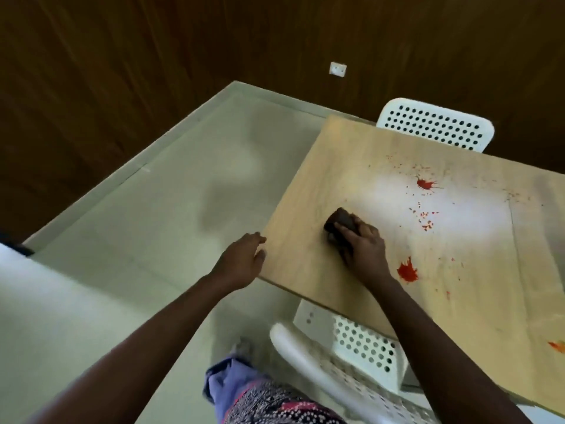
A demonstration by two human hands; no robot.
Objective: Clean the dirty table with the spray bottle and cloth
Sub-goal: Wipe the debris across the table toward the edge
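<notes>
A light wooden table carries red splatters: one blot toward the far side, a larger one near my right wrist, and scattered specks between them. My right hand presses down on a dark bunched cloth on the table's left part. My left hand rests at the table's left edge, fingers apart, holding nothing. No spray bottle is in view.
A white perforated chair stands at the table's far side. Another white perforated chair sits tucked under the near edge, beside my leg. An orange smear marks the table's right edge. Pale floor lies left, dark wood walls behind.
</notes>
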